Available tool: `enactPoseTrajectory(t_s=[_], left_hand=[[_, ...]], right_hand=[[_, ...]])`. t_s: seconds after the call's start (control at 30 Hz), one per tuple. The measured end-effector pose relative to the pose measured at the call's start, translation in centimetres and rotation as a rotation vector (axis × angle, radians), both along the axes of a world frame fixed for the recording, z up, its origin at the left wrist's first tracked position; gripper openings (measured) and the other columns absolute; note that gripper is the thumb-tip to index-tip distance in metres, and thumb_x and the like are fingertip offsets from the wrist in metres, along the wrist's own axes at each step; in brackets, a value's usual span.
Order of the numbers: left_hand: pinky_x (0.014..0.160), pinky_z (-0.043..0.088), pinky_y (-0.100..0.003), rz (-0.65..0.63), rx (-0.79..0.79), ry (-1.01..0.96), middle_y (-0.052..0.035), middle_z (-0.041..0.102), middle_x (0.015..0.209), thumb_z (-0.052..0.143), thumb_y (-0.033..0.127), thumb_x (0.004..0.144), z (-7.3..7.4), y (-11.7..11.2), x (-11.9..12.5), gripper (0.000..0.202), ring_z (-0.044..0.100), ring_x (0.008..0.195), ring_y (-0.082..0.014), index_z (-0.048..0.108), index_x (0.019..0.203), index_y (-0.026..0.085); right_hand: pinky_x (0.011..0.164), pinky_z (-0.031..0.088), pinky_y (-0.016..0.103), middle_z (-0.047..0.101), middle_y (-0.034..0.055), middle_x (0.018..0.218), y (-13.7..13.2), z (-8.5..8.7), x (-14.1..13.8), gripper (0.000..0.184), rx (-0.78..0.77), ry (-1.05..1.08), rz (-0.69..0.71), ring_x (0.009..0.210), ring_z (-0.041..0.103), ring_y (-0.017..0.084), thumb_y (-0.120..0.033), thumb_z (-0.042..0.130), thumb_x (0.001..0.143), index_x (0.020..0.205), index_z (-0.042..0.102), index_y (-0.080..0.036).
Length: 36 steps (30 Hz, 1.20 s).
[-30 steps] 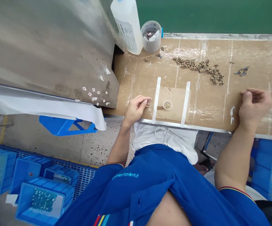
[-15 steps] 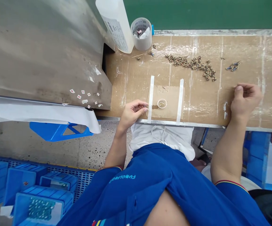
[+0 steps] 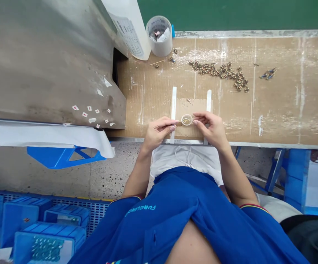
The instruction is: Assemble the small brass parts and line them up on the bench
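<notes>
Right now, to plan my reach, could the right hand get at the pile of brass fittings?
Likely yes: only flat taped cardboard lies between the right hand and the brass fittings.

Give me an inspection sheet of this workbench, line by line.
Surface: cardboard-covered bench, with shiny streaks.
Job's things: small clear ring on a taped card; brass fittings in a loose band beyond it.
Clutter: plastic cup of scraps, white bottle, dark metal bits.
Hands: left hand and right hand meet at the ring; any hold is too small to tell.
Cables: nothing seen.
Surroundings: steel panel with paper bits, blue stool, blue crates on the floor.
</notes>
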State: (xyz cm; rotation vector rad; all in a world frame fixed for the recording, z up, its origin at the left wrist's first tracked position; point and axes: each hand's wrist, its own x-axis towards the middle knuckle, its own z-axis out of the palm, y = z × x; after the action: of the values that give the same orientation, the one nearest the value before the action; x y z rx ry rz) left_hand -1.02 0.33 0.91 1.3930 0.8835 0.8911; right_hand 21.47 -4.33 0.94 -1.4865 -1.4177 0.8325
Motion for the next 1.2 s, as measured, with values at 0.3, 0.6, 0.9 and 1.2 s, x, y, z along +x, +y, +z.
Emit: enactPoseTrajectory(t_s=[0.3, 0.6, 0.9, 1.2], left_hand=[[0.074, 0.057, -0.028, -0.013, -0.007, 0.049, -0.0066, 0.074, 0.09, 0.079, 0.039, 0.084, -0.8, -0.4, 0.3, 0.023, 0.07, 0.082, -0.0159, 0.077, 0.09, 0.017], [0.064, 0.051, -0.026, -0.139, 0.114, 0.059, -0.0061, 0.075, 0.083, 0.077, 0.035, 0.087, -0.6, 0.3, -0.1, 0.015, 0.067, 0.074, -0.0146, 0.081, 0.089, 0.02], [0.06, 0.049, -0.023, -0.132, 0.198, 0.188, -0.0061, 0.075, 0.08, 0.074, 0.037, 0.09, -0.5, -0.1, 0.2, 0.021, 0.065, 0.067, -0.0127, 0.078, 0.087, 0.016], [0.061, 0.051, -0.022, -0.132, 0.276, 0.22, -0.0056, 0.076, 0.082, 0.072, 0.026, 0.091, -0.8, -0.3, 0.5, 0.013, 0.065, 0.066, -0.0114, 0.077, 0.09, 0.015]], right_hand=[[0.086, 0.055, 0.043, 0.068, 0.0054, 0.107, 1.8, 0.2, -1.5, 0.009, 0.239, -0.204, 0.126, 0.101, 0.064, 0.024, -0.029, 0.066, 0.094, 0.086, 0.07, -0.028], [0.082, 0.05, 0.043, 0.065, 0.0046, 0.097, 2.4, 0.4, -0.8, 0.018, 0.271, -0.342, 0.127, 0.094, 0.059, 0.024, -0.028, 0.059, 0.097, 0.081, 0.067, -0.029], [0.076, 0.055, 0.036, 0.07, 0.0032, 0.089, 1.2, 0.5, -1.6, 0.02, 0.199, -0.032, -0.038, 0.087, 0.067, 0.019, -0.038, 0.064, 0.096, 0.084, 0.072, -0.025], [0.071, 0.059, 0.032, 0.079, 0.0026, 0.084, -1.3, 1.5, -3.3, 0.023, 0.133, 0.039, -0.127, 0.075, 0.073, 0.017, -0.043, 0.064, 0.096, 0.088, 0.075, -0.024]])
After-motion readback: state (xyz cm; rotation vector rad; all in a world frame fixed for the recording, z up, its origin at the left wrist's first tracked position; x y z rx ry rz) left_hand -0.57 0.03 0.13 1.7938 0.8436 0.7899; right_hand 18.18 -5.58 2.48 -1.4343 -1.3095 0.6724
